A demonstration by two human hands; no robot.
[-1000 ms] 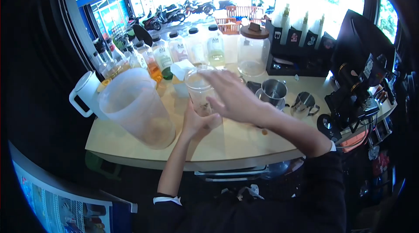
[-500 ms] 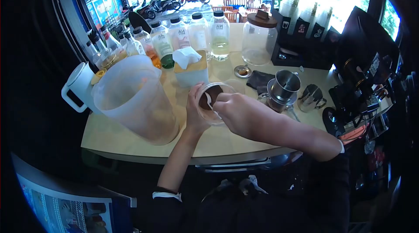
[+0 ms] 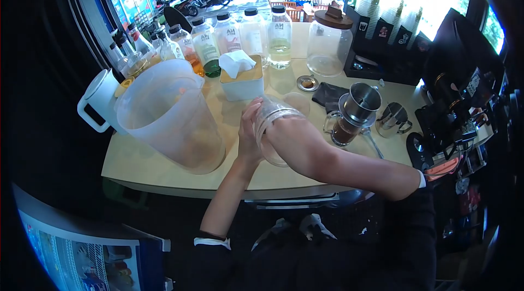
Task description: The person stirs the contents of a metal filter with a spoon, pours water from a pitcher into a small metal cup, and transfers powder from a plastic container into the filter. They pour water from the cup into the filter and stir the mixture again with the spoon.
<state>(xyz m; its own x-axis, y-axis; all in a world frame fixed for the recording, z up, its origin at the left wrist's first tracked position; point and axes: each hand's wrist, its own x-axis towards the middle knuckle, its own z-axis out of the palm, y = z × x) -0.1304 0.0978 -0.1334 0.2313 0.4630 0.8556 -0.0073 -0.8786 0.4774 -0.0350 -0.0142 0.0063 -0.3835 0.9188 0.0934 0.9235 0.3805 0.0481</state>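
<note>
My left hand [image 3: 250, 130] is wrapped round the left side of a clear jar [image 3: 277, 106], which is tilted with its mouth toward me. The fingers of my right hand [image 3: 290, 137] reach inside the jar's mouth; they are hidden, as is anything they hold. Right of the jar, a metal filter cup [image 3: 364, 100] sits on a glass mug [image 3: 345, 131] of brown liquid. A spoon [image 3: 373, 142] lies beside the mug. The large frosted pitcher [image 3: 174, 122] stands left of my left hand.
A tissue box [image 3: 242, 85] stands behind the jar, and several bottles [image 3: 279, 40] line the back. A wooden-lidded jar [image 3: 329, 45], a dark cloth [image 3: 328, 94], a metal pitcher [image 3: 392, 119] and a white jug [image 3: 99, 101] are also on the counter [image 3: 147, 174].
The jar has tipped further, its mouth turning toward me. My right hand has gone deeper into it, and the white spoon and brown powder seen before are now hidden.
</note>
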